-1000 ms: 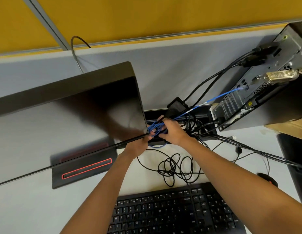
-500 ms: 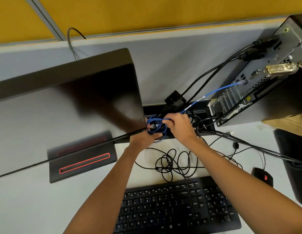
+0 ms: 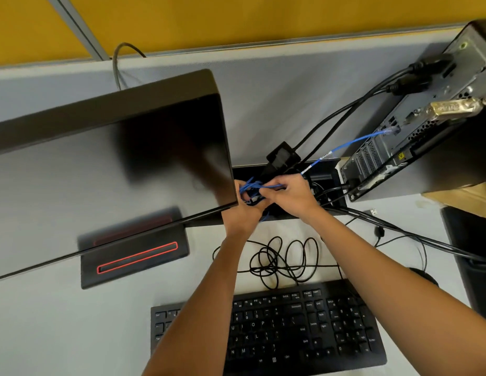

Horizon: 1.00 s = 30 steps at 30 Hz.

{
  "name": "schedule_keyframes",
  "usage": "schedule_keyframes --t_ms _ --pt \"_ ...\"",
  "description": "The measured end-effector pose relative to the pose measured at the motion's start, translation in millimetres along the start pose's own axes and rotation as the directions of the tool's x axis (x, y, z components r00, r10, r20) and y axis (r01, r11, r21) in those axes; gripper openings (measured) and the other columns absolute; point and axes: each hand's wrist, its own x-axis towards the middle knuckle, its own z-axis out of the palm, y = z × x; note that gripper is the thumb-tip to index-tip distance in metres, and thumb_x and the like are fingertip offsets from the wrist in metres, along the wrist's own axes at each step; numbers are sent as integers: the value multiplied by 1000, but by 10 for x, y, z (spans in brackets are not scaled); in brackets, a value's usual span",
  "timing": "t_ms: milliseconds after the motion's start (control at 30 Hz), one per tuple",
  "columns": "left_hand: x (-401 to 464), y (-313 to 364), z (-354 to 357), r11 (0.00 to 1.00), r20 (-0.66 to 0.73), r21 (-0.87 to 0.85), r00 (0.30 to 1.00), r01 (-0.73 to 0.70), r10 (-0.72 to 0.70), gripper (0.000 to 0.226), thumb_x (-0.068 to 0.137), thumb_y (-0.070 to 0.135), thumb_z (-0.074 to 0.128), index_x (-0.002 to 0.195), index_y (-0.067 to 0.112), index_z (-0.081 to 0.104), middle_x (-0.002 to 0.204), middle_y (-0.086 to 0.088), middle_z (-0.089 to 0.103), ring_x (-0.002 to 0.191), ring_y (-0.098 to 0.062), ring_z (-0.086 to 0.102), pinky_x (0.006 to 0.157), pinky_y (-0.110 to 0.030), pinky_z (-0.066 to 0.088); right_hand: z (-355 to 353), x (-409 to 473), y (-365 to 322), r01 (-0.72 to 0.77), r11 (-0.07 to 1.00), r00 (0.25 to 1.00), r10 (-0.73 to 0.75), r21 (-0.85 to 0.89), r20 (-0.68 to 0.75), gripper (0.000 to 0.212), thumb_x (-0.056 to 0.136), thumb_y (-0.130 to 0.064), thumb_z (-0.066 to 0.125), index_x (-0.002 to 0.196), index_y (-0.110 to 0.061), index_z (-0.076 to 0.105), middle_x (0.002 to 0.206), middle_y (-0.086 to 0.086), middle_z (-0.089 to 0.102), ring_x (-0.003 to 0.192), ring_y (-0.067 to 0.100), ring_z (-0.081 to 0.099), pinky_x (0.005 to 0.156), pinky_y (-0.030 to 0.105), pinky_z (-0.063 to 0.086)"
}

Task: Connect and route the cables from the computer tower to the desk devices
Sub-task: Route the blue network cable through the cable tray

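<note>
A blue network cable (image 3: 347, 143) runs from a port on the back of the computer tower (image 3: 426, 137) down to a bunch of blue loops at the desk's cable opening (image 3: 326, 172). My left hand (image 3: 243, 210) grips the blue loops from below, right beside the monitor's corner. My right hand (image 3: 293, 194) pinches a strand of the same bundle from the right. Thick black cables (image 3: 342, 115) also leave the tower toward the opening. A black power adapter (image 3: 282, 156) sits just behind my hands.
The black monitor (image 3: 109, 158) fills the left, its stand base (image 3: 133, 253) with a red outline below. A tangled black cord (image 3: 285, 259) lies before the keyboard (image 3: 290, 327). A mouse (image 3: 423, 276) and black cables (image 3: 415, 234) lie at right.
Both hands have stayed at the cable opening, working the blue loops. My right hand now pulls a strand out sideways to the right from the bundle.
</note>
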Motion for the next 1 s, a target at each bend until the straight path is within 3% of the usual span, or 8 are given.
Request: schedule_keyframes --t_ms 167,267,567,700,800,867,933,1000 --pt "-67 52 27 991 -124 113 988 -74 88 34 77 44 72 99 33 49 81 9 56 69 -3 54 62 -8 39 -90 -8 -45 12 1000 1000 -12 -1 3 11 79 -19 79 85 -11 76 81 4 74 83 17 72 82 42 59" --pt "-68 106 24 973 -226 224 968 -56 108 18 83 31 68 95 24 57 79 12 52 72 -6 50 65 -21 43 -11 -69 -100 -12 997 998 17 71 -67 15 81 -14 77 86 -1 69 80 10 72 75 17 72 79 36 60" --pt "215 -480 -360 696 251 570 899 -436 358 21 98 18 48 115 15 60 93 -6 62 79 -23 58 71 -41 53 -150 -121 -86 10 999 991 -14 -38 -130 30 85 -5 70 64 -14 51 89 1 69 77 1 63 69 6 46" --pt "244 -489 -464 779 321 481 908 -401 269 34 97 42 39 106 20 63 99 -6 64 90 -25 61 82 -44 52 -145 -159 -5 -29 999 989 25 -26 -146 30 85 -6 70 63 -14 52 76 5 68 73 16 68 70 27 55" --pt "175 -500 -478 789 281 492 924 -369 257 27 99 30 46 108 14 66 98 -14 66 89 -33 61 80 -47 52 -132 -252 17 -129 992 987 129 6 -96 19 91 -3 63 76 -6 52 68 8 63 62 19 64 58 25 56" --pt "199 -561 -460 808 267 497 942 -315 202 20 100 21 47 97 11 64 88 -11 63 80 -30 60 75 -47 52 -119 -359 -93 -144 953 989 132 -265 -61 5 95 -8 57 95 -8 51 74 7 63 65 24 63 54 28 52" --pt "235 -550 -442 867 247 445 961 -226 124 19 100 28 46 89 17 58 81 3 57 77 -20 58 76 -36 52 -75 -467 -250 -92 694 995 37 -714 -92 28 94 -17 59 118 -15 46 91 9 65 84 31 66 60 34 47" --pt "231 -463 -422 896 240 391 963 -211 122 21 97 46 42 91 30 54 85 17 54 78 -1 55 77 -17 46 16 -558 -413 23 515 984 -163 -857 -71 46 89 -15 65 129 -16 43 106 7 62 99 29 62 65 36 46"
